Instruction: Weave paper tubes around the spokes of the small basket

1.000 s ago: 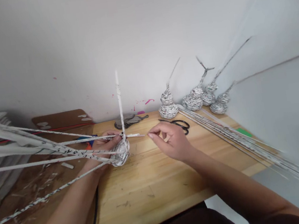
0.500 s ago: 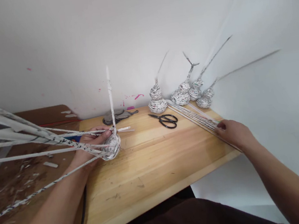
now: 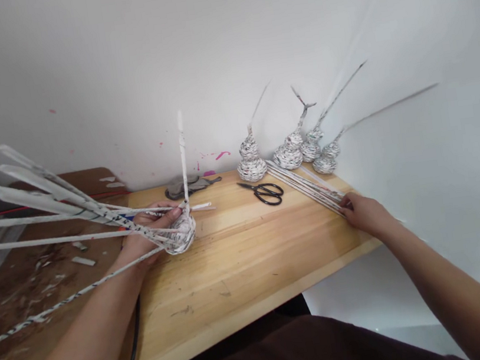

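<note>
My left hand [image 3: 151,223] grips a small round piece woven from rolled newspaper [image 3: 184,234] above the table's left side. Long paper tubes [image 3: 58,190] fan out from it to the left, and a single one [image 3: 183,152] points upward. At the table's right edge, the fingers of my right hand [image 3: 367,214] are closed on the near ends of a bundle of paper tubes [image 3: 303,186] lying on the wood. How many tubes they pinch is hidden.
Black-handled scissors [image 3: 268,193] lie mid-table. Several woven paper gourds [image 3: 251,163] stand or lean along the back, some with long stems. A grey cloth-like item [image 3: 189,185] rests at the back left. Lower at left, paper scraps [image 3: 83,261] litter a brown surface [image 3: 74,304].
The fanned tubes at left have swung rightward, so more of their free ends show. The woven piece has shifted slightly right. My right hand has moved a little left, still at the tube bundle.
</note>
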The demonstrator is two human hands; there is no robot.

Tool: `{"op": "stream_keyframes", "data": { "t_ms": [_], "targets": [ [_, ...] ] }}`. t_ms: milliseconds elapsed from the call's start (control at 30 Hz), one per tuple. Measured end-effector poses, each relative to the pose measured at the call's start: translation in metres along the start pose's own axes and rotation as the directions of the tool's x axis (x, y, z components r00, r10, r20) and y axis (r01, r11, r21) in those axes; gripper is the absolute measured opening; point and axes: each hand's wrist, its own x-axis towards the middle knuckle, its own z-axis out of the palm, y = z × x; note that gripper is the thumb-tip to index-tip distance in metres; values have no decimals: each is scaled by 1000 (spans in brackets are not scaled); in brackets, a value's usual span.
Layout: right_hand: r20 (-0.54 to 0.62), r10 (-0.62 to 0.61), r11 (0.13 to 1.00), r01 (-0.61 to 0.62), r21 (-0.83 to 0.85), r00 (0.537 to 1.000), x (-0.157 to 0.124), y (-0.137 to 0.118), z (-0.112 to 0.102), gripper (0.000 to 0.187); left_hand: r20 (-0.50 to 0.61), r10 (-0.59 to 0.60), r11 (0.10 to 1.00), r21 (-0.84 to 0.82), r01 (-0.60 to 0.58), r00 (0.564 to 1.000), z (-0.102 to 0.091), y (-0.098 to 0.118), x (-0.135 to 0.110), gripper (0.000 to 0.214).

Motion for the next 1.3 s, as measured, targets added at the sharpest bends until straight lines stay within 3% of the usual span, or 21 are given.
{"op": "stream_keyframes", "data": {
  "t_ms": [200,400,533,633,733,800,867,1000,1100,1200,1300],
  "targets": [
    [-20,-41,999,42,14,999,4,7,-7,23,41,-47,996,-75,50,998,4,5,-3,33],
    [-88,-12,999,16,48,996,11,13,-20,27,9,-62,995,-83,63,998,3,4,-2,38],
    [14,-30,968,26,250,999,11,20,-31,22,27,-63,994,-88,66,998,3,4,-2,37],
    [120,-122,803,27,595,985,2,19,-48,29,45,-69,994,-76,72,997,3,5,-3,37],
    [89,-224,481,31,876,970,-14,2,-73,35,36,-90,992,-87,93,995,5,4,-3,40],
    [-8,-286,256,85,963,958,-25,-21,-89,34,27,-102,989,-101,104,994,6,3,-3,41],
    [-170,-295,105,208,972,940,-35,-50,-102,32,32,-111,987,-110,114,993,8,2,-4,41],
    [-521,-239,-153,499,853,819,-55,-112,-113,19,55,-116,988,-96,121,992,11,2,-8,37],
    [-655,-138,-199,627,753,743,-69,-150,-113,7,104,-92,989,-105,103,990,12,-2,-8,30],
    [-734,-56,-192,714,673,677,-83,-179,-114,6,136,-41,993,-103,55,990,10,-9,-4,27],
    [-746,21,-140,741,657,665,-95,-200,-115,8,196,-6,999,-40,14,981,7,-15,-1,22]
  ]
}}
